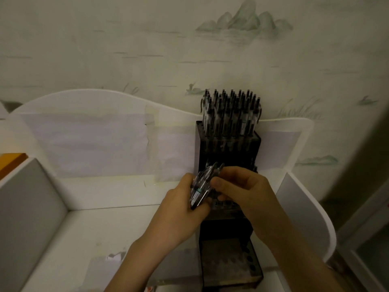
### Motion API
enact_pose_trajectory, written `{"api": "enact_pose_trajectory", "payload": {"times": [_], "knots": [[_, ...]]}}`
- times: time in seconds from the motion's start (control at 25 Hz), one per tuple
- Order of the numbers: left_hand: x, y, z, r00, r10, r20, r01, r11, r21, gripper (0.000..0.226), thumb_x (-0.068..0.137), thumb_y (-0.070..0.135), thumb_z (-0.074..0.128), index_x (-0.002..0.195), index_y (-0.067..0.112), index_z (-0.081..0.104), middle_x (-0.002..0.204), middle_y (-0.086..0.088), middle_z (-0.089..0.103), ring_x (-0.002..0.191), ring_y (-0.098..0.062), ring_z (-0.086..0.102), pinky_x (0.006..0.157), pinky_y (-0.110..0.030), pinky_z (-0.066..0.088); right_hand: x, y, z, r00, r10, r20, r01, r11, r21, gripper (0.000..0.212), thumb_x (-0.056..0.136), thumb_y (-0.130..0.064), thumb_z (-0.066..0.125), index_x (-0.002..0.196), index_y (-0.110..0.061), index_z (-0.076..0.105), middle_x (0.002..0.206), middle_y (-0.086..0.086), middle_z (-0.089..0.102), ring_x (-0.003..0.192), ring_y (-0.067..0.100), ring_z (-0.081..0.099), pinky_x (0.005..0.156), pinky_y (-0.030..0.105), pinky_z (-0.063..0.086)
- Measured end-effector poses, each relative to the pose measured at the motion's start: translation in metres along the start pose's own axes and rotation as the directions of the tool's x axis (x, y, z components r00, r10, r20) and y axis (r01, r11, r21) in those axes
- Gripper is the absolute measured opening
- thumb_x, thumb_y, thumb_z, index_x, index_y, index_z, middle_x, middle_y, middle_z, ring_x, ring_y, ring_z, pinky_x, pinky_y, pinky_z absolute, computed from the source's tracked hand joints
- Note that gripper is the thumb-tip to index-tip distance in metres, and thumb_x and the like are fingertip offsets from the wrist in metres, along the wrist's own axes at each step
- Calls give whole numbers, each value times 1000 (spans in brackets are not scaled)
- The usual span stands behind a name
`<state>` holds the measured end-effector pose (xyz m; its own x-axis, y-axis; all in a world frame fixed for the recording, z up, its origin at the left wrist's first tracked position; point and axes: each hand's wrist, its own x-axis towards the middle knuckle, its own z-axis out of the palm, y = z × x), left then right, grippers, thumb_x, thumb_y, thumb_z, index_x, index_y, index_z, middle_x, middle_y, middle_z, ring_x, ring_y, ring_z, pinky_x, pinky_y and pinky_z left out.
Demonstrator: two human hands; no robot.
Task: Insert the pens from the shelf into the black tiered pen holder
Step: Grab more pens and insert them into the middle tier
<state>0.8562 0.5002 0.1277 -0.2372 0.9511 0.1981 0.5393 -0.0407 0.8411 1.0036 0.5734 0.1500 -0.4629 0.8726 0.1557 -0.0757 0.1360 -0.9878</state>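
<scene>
Both hands meet over the black tiered pen holder at the shelf's back right corner. Left hand grips a bunch of pens. Right hand pinches one pen with curled fingers. Top tier is full. Pens look light, stiff and slippery; best held by the middle.

We see a black holder of smooth, faintly glossy plastic, its lower tier smoky and translucent. Above it, pens show clear plastic barrels with black caps. Left of the holder, the white shelf looks smooth and matt, with paper taped behind.
</scene>
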Motion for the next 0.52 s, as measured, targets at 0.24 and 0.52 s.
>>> {"api": "enact_pose_trajectory", "payload": {"times": [0.24, 0.52], "knots": [[-1, -13, -14, 1000, -18, -13, 19, 998, 57, 23, 86, 32, 67, 97, 35, 47, 82, 12, 65, 57, 0, 61, 55, -32, 57, 3, 1, 12, 997, 24, -73, -21, 999, 43, 26, 69, -25, 72, 92, -12, 74, 89, 2, 76, 86, 22, 71, 76, 28, 59], [-5, -35, -27, 997, -71, -39, 75, 991, 108, 18, 90, 34, 64, 96, 30, 47, 76, 12, 61, 52, 3, 55, 48, -19, 45, 12, -20, -5, 963, -77, -260, 108, 988, 110, 8, 86, -8, 64, 88, -10, 72, 83, 8, 75, 76, 22, 71, 73, 32, 59]]}}
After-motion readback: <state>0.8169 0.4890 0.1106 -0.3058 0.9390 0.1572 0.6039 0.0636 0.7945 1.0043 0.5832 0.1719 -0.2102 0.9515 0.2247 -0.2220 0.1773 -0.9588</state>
